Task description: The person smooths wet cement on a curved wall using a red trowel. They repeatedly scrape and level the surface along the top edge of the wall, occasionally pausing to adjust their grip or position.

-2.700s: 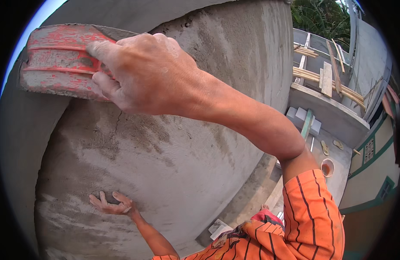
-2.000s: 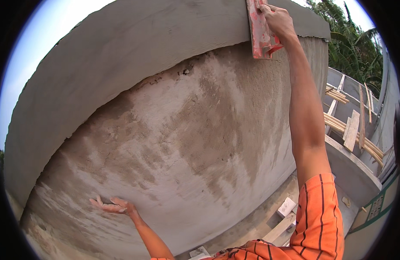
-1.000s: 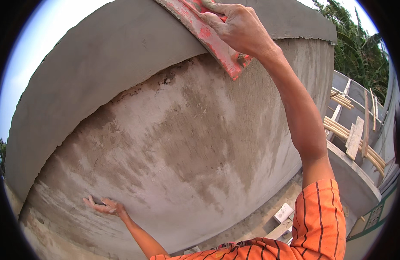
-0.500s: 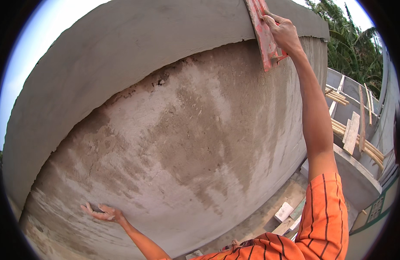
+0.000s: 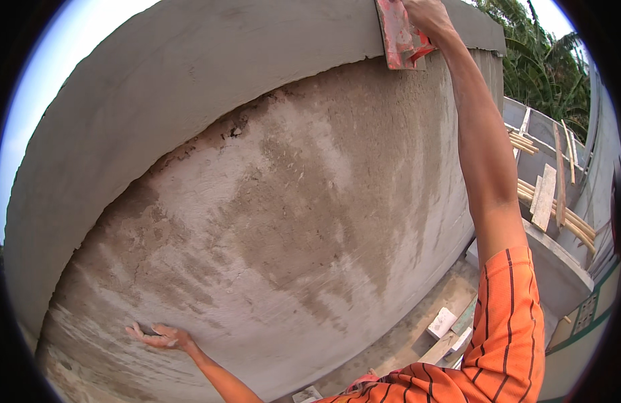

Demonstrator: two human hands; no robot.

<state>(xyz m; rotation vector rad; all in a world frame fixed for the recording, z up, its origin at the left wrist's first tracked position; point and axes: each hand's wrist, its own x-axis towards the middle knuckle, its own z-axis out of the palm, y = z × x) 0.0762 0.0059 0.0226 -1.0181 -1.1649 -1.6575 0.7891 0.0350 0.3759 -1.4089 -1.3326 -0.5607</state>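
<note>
High on the wall, my right hand [image 5: 428, 17] grips a red plastering float [image 5: 396, 40], its blade laid against the band of fresh grey plaster [image 5: 210, 60]. The float's upper end runs out of the picture. Below the band's ragged lower edge lies the older, blotchy wall surface [image 5: 290, 208], brown and whitish. My left hand [image 5: 157, 336] is at the lower left, palm up, fingers apart and dusted with plaster. It holds nothing and is close to the wall; whether it touches cannot be made out.
Down at the right, a white block [image 5: 442, 323] and boards lie along the wall's foot. Farther right, wooden planks [image 5: 544, 198] and bamboo poles [image 5: 576, 225] rest across low grey walls. Trees [image 5: 542, 74] stand behind the wall's far end.
My right hand has slid the float upward along the fresh plaster, and its top has left the picture. The left hand has stayed nearly in place, still open.
</note>
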